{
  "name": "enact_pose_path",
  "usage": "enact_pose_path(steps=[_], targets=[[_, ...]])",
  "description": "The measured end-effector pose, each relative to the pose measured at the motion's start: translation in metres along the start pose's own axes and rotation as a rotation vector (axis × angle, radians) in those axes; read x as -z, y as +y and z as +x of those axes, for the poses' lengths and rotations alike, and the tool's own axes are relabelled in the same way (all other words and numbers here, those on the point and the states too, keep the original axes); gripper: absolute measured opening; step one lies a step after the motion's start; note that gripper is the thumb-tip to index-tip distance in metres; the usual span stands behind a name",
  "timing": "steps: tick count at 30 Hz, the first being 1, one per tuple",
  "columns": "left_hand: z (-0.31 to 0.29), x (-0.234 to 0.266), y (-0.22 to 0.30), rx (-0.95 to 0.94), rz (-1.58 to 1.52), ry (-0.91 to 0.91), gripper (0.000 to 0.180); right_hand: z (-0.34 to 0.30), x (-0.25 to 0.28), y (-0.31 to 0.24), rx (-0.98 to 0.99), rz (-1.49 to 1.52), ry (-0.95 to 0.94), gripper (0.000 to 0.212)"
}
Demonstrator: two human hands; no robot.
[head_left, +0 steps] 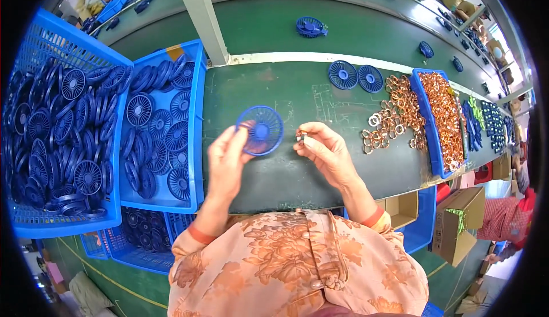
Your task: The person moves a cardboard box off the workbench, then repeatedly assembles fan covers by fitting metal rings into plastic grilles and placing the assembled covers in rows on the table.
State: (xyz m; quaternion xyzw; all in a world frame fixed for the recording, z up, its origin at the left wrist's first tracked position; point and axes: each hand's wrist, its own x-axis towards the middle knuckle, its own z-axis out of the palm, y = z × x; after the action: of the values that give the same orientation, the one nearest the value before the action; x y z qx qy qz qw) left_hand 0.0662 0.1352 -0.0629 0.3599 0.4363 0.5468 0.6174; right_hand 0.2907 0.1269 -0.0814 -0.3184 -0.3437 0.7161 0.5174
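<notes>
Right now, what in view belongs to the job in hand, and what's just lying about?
Likely the job:
- Blue grille in the left hand
- Small shiny piece in the right hand
- Loose copper-coloured rings and blue tray of them
- Two grilles on the bench
- Grille crates, left

Apparently lying about:
- Open cardboard box, lower right
- Pale sack, lower left

Blue grille [262,131] in left grip [227,152]
</notes>
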Motion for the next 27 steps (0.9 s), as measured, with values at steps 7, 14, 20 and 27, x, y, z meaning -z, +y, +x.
enact_pose_path(steps=[7, 14, 20, 27], targets=[[0.002, -0.023, -0.030, 0.175, -0.194, -0.102, 0.026, -0.009, -0.003, -0.001, 0.174, -0.342, 0.069, 0.030], [0.002, -0.021, -0.035, 0.176, -0.165, -0.103, 0.024, 0.001, -0.026, -0.003, 0.566, -0.967, 0.109, 0.031], [-0.001, -0.023, -0.037, 0.133, -0.200, -0.070, 0.037, 0.006, -0.025, 0.004, 0.601, -1.005, 0.153, 0.030], [-0.006, -0.024, -0.046, 0.111, -0.129, -0.122, 0.037, 0.006, -0.025, 0.009, 0.681, -1.213, 0.163, 0.028]])
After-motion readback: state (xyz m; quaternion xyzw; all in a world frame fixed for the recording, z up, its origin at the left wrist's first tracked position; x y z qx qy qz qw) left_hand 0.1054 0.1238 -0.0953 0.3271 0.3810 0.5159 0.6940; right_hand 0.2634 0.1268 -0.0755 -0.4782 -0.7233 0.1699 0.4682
